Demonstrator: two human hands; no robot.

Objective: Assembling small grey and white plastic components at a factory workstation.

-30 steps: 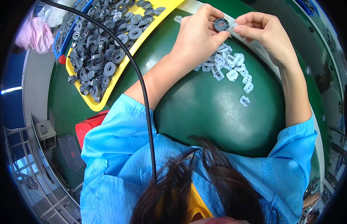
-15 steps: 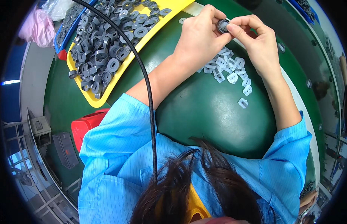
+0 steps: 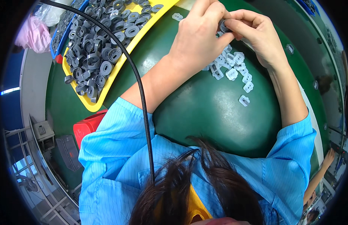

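At the far middle of the green table, my left hand (image 3: 204, 32) and my right hand (image 3: 258, 33) meet around a small dark grey round plastic part (image 3: 223, 26). Fingers of both are pinched on it, and they hide most of its surface. Just below my hands lies a loose pile of translucent white plastic pieces (image 3: 231, 74), partly covered by my left hand. One white piece (image 3: 244, 100) sits apart, nearer to me. To the left, a yellow tray (image 3: 117, 71) holds a heap of grey oval plastic parts (image 3: 93, 60) with slots in them.
Behind the yellow tray stands a blue bin (image 3: 54, 48) of small dark pieces. A red container (image 3: 88, 125) is by my left elbow. A black cable (image 3: 138, 80) crosses the view over my left forearm. Another person's arm (image 3: 320, 172) shows at the lower right, beyond the curved belt.
Both hands stay pinched on the grey part, which is now more covered by my fingers. The view has shifted slightly. The other person's arm reaches further into view at the right.
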